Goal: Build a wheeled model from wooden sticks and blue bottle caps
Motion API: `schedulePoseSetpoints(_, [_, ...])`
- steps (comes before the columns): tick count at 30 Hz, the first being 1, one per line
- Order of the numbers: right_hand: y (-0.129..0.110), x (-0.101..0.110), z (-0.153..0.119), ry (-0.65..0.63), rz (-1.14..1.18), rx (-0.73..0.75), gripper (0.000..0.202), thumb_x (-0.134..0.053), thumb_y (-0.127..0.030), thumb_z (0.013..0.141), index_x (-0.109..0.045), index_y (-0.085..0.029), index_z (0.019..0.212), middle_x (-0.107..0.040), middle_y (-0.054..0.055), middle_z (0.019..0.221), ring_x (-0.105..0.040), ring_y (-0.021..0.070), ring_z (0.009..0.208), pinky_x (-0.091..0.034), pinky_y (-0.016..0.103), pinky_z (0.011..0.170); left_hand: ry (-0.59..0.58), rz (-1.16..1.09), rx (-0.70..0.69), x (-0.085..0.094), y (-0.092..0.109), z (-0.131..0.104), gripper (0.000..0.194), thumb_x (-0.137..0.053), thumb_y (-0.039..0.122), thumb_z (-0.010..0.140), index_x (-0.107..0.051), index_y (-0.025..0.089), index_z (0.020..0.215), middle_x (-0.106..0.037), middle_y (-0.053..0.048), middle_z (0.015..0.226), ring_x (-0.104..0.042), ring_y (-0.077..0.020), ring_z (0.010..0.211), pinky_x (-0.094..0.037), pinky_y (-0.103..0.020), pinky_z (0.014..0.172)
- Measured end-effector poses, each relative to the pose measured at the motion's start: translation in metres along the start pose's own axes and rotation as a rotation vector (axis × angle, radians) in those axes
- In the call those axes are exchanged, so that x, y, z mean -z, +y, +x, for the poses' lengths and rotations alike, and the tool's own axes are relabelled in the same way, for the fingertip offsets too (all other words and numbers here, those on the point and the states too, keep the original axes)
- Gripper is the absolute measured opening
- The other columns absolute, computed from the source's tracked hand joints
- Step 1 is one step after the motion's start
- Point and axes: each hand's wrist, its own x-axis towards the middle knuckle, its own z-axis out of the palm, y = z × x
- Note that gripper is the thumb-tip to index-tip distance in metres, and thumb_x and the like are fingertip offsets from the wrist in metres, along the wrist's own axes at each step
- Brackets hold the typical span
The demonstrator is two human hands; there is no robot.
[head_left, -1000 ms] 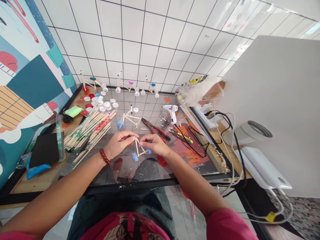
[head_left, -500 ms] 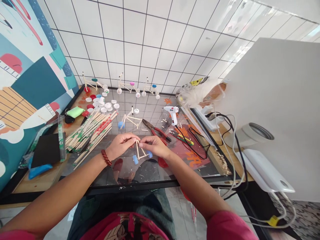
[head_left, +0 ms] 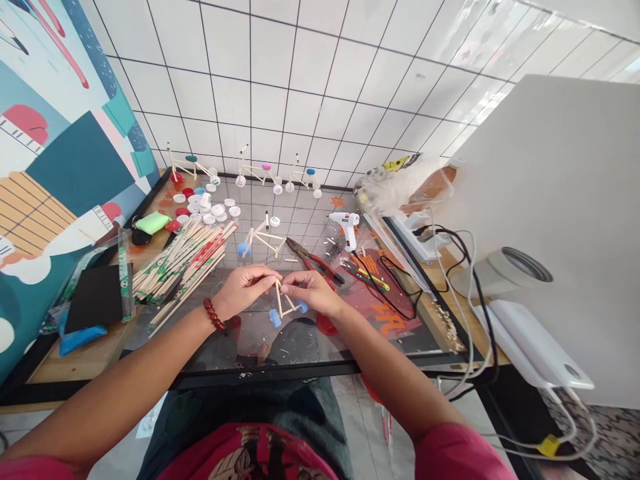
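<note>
Between my two hands is a small wooden-stick frame [head_left: 279,300] with blue caps at its lower ends. My left hand [head_left: 244,292], a beaded bracelet at its wrist, pinches the top joint of the frame. From the other side my right hand [head_left: 310,292] pinches the same top corner with thumb and fingers. The fingertips partly cover the joint. Just beyond my hands another stick frame [head_left: 265,241] lies on the table, with one blue cap at its left end. To its right are red-handled pliers [head_left: 320,263], jaws toward the frame.
A white glue gun [head_left: 346,227] stands beyond the pliers, near a yellow utility knife [head_left: 373,279]. Packaged chopsticks [head_left: 185,267] and bottle caps [head_left: 200,207] lie on the left. Several finished-looking stick bicycles [head_left: 260,175] line the tiled wall. Cables and a power strip [head_left: 425,243] run along the right.
My hands keep their pinch on the stick frame, which has barely moved. The whole view has shifted slightly.
</note>
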Motion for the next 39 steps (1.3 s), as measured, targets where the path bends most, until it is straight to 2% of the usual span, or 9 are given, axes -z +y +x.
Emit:
schedulePoseSetpoints(15, [0.0033,-0.0011,0.0002,-0.005,-0.015,0.004,0.042,-0.077,-0.058,0.074,-0.072,-0.016,0.075,-0.061,0.0,0.068,-0.05,0.0129,0.066,-0.039,0.029,0.068,0.044,0.037,0.011,-0.001,-0.0053,0.0017,0.024,-0.064,0.035,0.085,-0.078,0.016,0.09,-0.074,-0.006,0.083,-0.061,-0.012,0.06,-0.052,-0.023,0.057])
schedulePoseSetpoints(23, [0.002,-0.0018,0.0001,0.002,-0.027,0.006,0.043,-0.076,-0.058,0.075,-0.072,-0.015,0.075,-0.061,0.0,0.068,-0.049,0.0125,0.066,-0.039,0.028,0.068,0.049,0.04,0.083,-0.0037,-0.0072,0.0003,0.028,-0.062,0.038,0.086,-0.078,0.017,0.093,-0.071,-0.003,0.071,-0.061,-0.013,0.059,-0.051,-0.023,0.058])
schedulePoseSetpoints(36, [0.002,-0.002,0.0004,-0.002,-0.002,-0.008,0.045,-0.077,-0.059,0.074,-0.071,-0.015,0.075,-0.061,0.0,0.067,-0.049,0.0123,0.066,-0.039,0.028,0.067,0.024,-0.047,0.148,-0.0064,-0.0062,-0.0012,0.032,-0.06,0.041,0.086,-0.075,0.016,0.101,-0.066,-0.001,0.067,-0.059,-0.0127,0.06,-0.052,-0.024,0.059])
schedulePoseSetpoints(39, [0.0017,-0.0017,0.0005,0.001,-0.006,-0.012,0.045,-0.077,-0.059,0.074,-0.072,-0.014,0.075,-0.061,0.0,0.068,-0.049,0.0122,0.066,-0.039,0.027,0.066,0.024,-0.045,0.153,-0.0065,-0.0051,-0.0005,0.031,-0.061,0.041,0.086,-0.075,0.016,0.098,-0.064,0.0,0.064,-0.058,-0.0128,0.058,-0.051,-0.024,0.058])
